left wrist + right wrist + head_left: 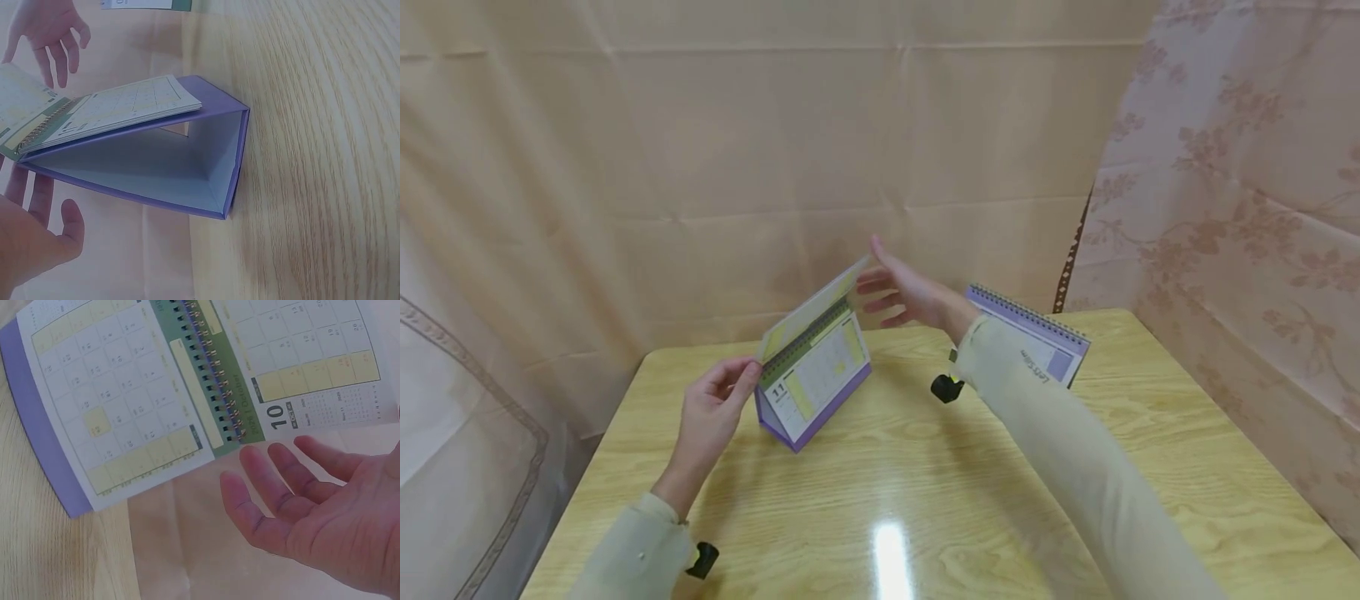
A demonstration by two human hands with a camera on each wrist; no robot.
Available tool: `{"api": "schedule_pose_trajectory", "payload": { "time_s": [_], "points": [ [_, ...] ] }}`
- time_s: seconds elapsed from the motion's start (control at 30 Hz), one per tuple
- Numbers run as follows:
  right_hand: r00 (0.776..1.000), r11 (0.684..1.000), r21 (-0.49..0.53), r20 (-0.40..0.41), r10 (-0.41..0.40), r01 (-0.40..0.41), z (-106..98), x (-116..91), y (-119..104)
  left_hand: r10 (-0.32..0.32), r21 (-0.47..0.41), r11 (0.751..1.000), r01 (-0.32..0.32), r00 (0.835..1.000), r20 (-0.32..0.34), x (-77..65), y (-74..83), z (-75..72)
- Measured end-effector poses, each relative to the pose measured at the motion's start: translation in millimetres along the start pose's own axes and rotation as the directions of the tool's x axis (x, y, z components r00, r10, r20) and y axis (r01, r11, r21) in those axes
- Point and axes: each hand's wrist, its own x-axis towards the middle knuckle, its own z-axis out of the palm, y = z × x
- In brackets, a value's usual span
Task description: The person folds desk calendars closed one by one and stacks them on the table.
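Observation:
A purple desk calendar stands on the table, its ring-bound leaves showing month 11 on the front face. One raised leaf, printed with month 10 on the side seen in the right wrist view, tilts up from the spiral. My left hand pinches the near corner of the calendar by the spiral, with some fingers behind its top edge in the left wrist view. At the leaf's far edge is my right hand, thumb up and fingers spread, fingertips right by the paper.
Behind my right forearm stands a second purple spiral calendar, partly hidden by the sleeve. The wooden table ends at beige cloth behind and a flowered curtain on the right. Black wrist-worn devices hang below both wrists.

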Motion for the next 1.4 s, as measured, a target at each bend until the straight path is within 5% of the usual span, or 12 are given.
{"api": "schedule_pose_trajectory", "payload": {
  "time_s": [1.4],
  "points": [
    [0.999, 0.987, -0.155, -0.017, 0.034, -0.036, -18, -8, 8, -0.028, 0.08, 0.997, 0.021, 0.996, 0.081, -3.9, 0.9, -8.4]
  ]
}}
